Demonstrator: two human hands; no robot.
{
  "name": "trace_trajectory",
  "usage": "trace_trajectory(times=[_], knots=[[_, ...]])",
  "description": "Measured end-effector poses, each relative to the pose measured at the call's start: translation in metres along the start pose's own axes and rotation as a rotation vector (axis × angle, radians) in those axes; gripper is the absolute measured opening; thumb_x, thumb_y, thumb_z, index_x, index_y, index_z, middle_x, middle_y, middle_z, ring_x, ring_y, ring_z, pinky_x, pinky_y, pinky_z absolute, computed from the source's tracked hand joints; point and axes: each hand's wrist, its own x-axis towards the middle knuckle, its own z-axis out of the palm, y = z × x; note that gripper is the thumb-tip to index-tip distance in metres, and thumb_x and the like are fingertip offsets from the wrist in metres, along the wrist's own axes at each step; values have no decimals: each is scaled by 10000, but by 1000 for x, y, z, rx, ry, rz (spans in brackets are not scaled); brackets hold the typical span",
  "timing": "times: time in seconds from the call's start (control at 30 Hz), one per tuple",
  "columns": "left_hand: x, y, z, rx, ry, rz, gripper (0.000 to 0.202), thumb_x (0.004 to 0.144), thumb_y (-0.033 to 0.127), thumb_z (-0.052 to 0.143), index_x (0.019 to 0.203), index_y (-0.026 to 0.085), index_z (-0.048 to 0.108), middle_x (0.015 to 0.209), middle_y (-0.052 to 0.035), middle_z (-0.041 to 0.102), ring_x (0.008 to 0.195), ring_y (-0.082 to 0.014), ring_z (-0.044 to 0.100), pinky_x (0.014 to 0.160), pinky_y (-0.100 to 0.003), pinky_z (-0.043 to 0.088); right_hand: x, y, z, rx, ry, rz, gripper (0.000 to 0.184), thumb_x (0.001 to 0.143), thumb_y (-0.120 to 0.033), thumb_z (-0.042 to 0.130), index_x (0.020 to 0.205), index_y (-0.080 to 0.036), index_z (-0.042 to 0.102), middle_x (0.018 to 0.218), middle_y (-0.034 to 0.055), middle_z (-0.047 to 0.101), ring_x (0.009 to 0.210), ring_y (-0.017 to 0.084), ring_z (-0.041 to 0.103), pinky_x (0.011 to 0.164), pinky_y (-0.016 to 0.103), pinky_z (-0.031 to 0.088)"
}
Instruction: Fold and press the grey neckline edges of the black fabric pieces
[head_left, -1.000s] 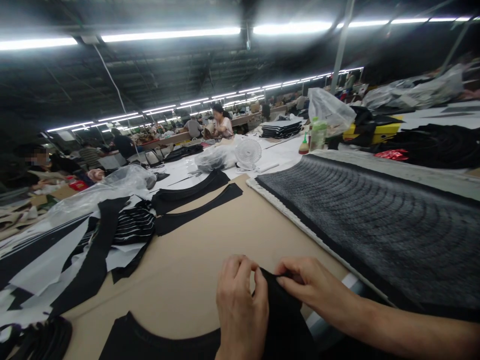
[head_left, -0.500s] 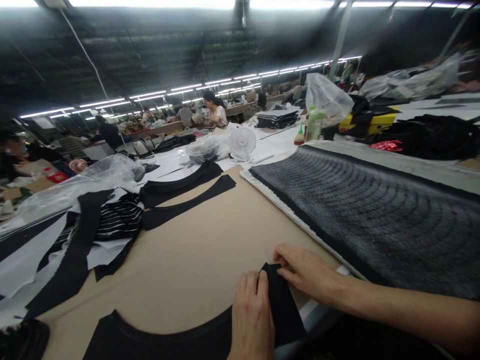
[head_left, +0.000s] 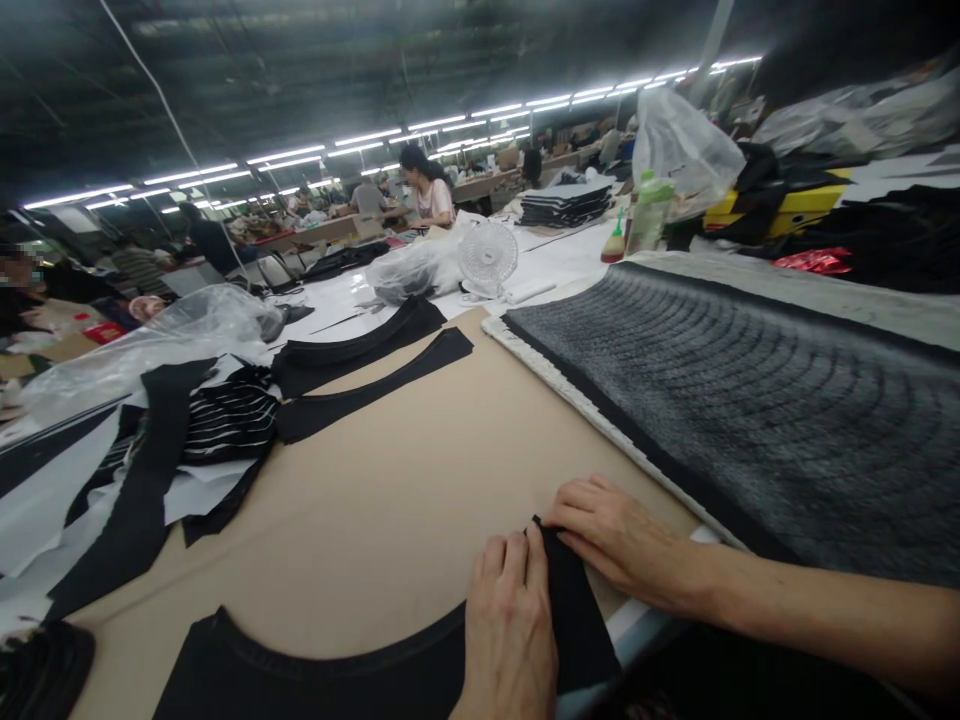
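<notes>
- Nearest, on the near part of the tan board [head_left: 390,500], lies the black piece [head_left: 390,680], its long side curving inward; the frame cuts off its lower part.
- The left hand [head_left: 512,620] rests over the piece near the board's right side, fingers together at the inner edge; its thumb is hidden, so whether this grip pinches or merely presses cannot be told.
- The right hand [head_left: 607,525], closer to the board's right edge, has thumb and fingertips drawn together, seemingly pinching the piece's upper corner.
- The piece looks light, thin and flexible, probably easy to crease and not fragile; the corner and the curved edge seem the best places to take hold, with a flat hand steadying the rest.
- Right of the board spreads a dark textured sheet [head_left: 712,400].
- Left of the board lie striped pieces [head_left: 231,418].
- On the board's far part are curved black strips [head_left: 375,390].
- Beyond the board, the white counter [head_left: 330,312] carries a small fan [head_left: 487,255]; farther still sits a co-worker [head_left: 431,200].
</notes>
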Motion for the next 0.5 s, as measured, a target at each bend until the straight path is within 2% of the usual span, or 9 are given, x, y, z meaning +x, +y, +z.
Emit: trace_trajectory(times=[0.13,0.27,0.5], knots=[[0,1,4,89,42,11,599,715,-30,537,1307,59,520,1034,-90,631,874,-242,532,751,-379,489,-3,0,0,-16,-10,-29,298,952,-120,380,1085,-153,645,911,84,586,842,201,499,802,364,385],[0,4,7,155,53,11,617,693,-31,544,1300,80,535,1046,-89,627,883,-244,523,764,-381,476,-5,2,1,-21,4,-44,308,958,-122,370,1095,-147,644,922,90,584,849,200,495,800,364,389],[2,3,4,175,50,40,603,702,8,555,1302,74,538,1034,-89,632,851,-231,508,740,-358,468,-12,2,2,-20,36,-55,323,950,-112,365,1125,-151,633,956,100,590,874,206,497,819,371,399]])
